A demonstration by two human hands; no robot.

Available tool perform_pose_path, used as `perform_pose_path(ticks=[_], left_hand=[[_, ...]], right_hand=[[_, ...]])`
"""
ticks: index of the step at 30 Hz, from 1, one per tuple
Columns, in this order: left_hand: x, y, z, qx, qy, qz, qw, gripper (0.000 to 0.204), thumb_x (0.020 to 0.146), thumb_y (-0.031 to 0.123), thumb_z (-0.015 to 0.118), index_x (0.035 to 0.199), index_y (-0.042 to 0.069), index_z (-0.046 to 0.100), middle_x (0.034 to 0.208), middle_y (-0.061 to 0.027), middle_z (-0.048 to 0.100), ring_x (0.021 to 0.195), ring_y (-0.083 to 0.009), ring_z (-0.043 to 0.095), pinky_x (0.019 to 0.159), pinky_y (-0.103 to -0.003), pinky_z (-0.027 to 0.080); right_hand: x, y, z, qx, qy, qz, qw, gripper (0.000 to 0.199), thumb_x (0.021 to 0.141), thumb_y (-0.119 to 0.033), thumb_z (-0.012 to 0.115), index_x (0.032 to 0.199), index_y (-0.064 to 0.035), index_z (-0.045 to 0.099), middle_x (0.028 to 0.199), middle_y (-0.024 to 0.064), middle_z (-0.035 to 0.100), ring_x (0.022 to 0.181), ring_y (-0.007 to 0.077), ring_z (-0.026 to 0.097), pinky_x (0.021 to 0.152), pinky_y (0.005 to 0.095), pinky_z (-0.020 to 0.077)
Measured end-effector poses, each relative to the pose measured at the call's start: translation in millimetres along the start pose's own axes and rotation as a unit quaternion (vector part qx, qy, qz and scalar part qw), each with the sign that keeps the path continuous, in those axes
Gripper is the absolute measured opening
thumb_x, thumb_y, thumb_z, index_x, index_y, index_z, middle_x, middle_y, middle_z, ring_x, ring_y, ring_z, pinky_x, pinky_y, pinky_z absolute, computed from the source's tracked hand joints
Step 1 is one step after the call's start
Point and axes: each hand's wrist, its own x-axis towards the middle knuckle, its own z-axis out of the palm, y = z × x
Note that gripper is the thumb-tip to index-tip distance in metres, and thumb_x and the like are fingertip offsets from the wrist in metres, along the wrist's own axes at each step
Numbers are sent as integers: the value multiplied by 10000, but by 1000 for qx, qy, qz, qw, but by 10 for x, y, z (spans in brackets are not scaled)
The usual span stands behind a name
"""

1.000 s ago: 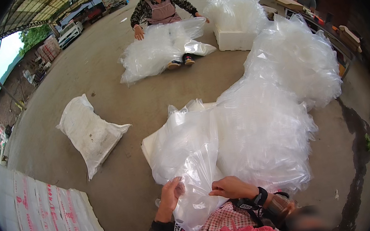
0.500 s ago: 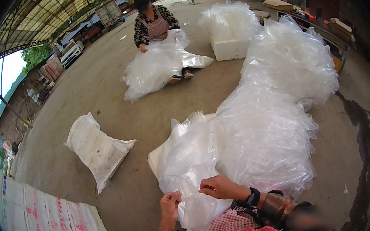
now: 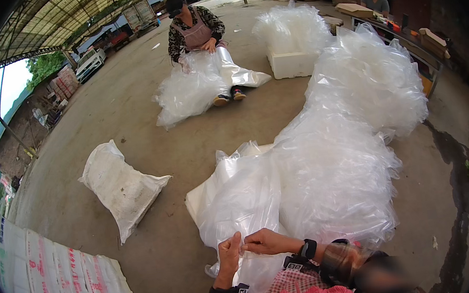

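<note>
Clear plastic film (image 3: 237,198) lies in a layered sheet before me, reaching down to my lap. My left hand (image 3: 229,256) is closed over its near part, thumb pointing up. Close beside it, fingertips nearly meeting, my right hand (image 3: 269,241) is pinched at the same film; the exact edge between the fingers is too fine to make out. A white foam block (image 3: 194,202) shows under the film at its left side. To the right a big crumpled heap of clear plastic (image 3: 333,178) adjoins the film I handle.
A stuffed white sack (image 3: 126,185) lies on the concrete at left. Wrapped white bundles (image 3: 67,281) are stacked at lower left. Across the yard a seated co-worker (image 3: 196,32) handles plastic. Another person (image 3: 374,0) is behind a table (image 3: 406,31); a foam box (image 3: 293,64) bears more plastic.
My left hand has moved right and slightly up, my right hand a little left, so they have come together. The co-worker's head is lowered and the plastic on their lap has shifted.
</note>
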Motion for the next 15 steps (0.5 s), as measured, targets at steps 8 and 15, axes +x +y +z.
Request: perform_pose_path(ticks=[8, 15], left_hand=[[9, 57, -769, 204, 194, 64, 957, 441, 898, 215, 596, 505, 46, 491, 454, 18, 456, 404, -48, 377, 387, -252, 279], [-162, -471, -1598, 256, 292, 9, 922, 408, 879, 256, 605, 554, 19, 537, 473, -1, 482, 430, -66, 431, 418, -234, 329]], right_hand=[[-414, 97, -1085, 182, 431, 33, 883, 350, 953, -259, 510, 668, -62, 553, 580, 17, 549, 523, 67, 490, 499, 217, 391], [-1535, 528, -1813, 29, 606, 47, 794, 327, 946, -254, 535, 660, -95, 549, 580, -7, 536, 494, 43, 433, 462, 194, 341]])
